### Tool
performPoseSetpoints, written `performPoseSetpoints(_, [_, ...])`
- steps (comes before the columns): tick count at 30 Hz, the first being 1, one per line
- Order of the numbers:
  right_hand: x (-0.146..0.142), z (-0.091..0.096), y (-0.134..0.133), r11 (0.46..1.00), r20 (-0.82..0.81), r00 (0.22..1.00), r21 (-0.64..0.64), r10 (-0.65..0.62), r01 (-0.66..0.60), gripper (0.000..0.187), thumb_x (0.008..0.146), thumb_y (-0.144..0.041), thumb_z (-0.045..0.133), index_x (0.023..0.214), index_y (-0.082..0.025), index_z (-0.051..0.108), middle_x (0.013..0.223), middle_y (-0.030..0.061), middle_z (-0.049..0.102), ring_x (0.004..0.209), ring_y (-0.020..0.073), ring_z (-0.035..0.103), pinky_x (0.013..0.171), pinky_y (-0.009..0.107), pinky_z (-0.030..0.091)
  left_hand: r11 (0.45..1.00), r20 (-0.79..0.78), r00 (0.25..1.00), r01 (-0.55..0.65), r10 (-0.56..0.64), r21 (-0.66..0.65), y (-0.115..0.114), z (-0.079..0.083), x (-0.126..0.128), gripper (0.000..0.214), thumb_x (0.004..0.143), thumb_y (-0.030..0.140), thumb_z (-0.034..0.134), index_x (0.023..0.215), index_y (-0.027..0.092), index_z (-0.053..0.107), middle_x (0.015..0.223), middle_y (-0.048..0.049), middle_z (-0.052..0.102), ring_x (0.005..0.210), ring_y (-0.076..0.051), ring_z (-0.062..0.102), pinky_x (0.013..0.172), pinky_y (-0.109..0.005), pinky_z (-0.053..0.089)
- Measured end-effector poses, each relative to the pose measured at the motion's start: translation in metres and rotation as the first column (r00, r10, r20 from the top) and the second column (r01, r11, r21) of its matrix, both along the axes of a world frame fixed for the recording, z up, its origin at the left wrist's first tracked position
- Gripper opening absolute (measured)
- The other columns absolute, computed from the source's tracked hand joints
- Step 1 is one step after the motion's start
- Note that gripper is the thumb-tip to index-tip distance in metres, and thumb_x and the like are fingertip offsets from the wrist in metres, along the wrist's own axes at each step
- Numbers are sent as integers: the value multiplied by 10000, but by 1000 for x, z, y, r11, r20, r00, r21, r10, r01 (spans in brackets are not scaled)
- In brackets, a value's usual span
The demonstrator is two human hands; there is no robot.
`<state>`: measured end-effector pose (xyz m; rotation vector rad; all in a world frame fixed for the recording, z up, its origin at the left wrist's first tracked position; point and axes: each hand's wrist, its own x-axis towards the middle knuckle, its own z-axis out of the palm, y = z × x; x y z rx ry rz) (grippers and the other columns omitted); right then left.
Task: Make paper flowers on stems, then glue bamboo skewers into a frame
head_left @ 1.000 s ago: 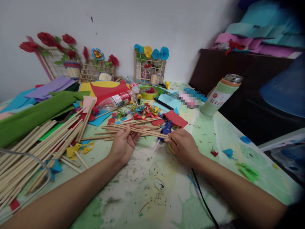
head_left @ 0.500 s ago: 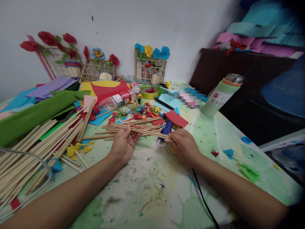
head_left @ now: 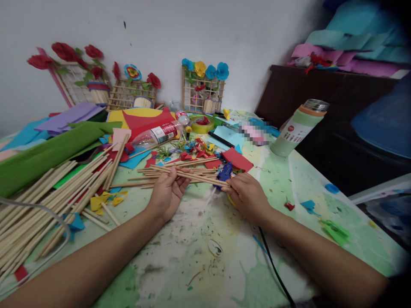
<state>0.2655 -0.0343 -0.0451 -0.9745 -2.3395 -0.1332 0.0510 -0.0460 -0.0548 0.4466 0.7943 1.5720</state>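
Observation:
Wooden sticks (head_left: 202, 177), two or so lying close together, run between my hands just over the table. My left hand (head_left: 168, 192) pinches them between thumb and fingers near their left part. At the right end my right hand (head_left: 248, 194) has its fingers closed on the stick tips. Behind and under them lie several more wooden sticks (head_left: 144, 176) on the table. A blue glue gun (head_left: 224, 172), partly hidden by my right hand, has a clear glue stick (head_left: 208, 200) beside it. A black cord (head_left: 272, 261) runs from below my right hand to the front edge.
A large pile of wooden sticks (head_left: 64, 205) lies left, by green crepe paper (head_left: 48, 156). Paper scraps (head_left: 201, 149), a plastic bottle (head_left: 160, 133) and tape (head_left: 202, 125) are behind. A green flask (head_left: 295, 130) stands right. Stick lattices with paper flowers (head_left: 204, 90) lean on the wall.

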Motion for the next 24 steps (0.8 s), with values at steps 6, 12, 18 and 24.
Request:
performPoseSetpoints(6, [0,0,0,1000,7,1000,-5,-3,3,401,932,-354,401,603,-170,537,574,28,517,589,152,445,605,274,321,1000,8,1000,-1,1,7,0,0,0,182,893,109,406,789,137,552,784,-68,693,707,-104,664,641,-183,546])
performPoseSetpoints(12, [1,-1,1,1000,0,1000,1,7,-7,366,924,-323,427,608,-172,532,582,29,521,593,151,446,614,269,319,1000,20,1000,-8,8,-2,0,1,1,178,893,103,406,799,133,554,761,-59,695,687,-101,666,636,-186,550])
performPoseSetpoints(18, [1,-1,0,1000,11,1000,9,-6,6,383,929,-343,410,606,-176,527,585,31,523,602,155,448,609,270,314,1000,29,1000,-9,10,-10,0,1,0,190,900,110,396,792,136,551,750,-57,697,694,-106,671,638,-190,553])
performPoseSetpoints(24, [1,-2,1,1000,9,1000,9,2,-2,387,928,-344,413,601,-171,527,577,28,514,594,153,440,601,274,315,1000,28,1000,-5,5,-14,1,2,0,215,905,109,385,779,135,557,749,-54,697,698,-105,670,640,-188,553])
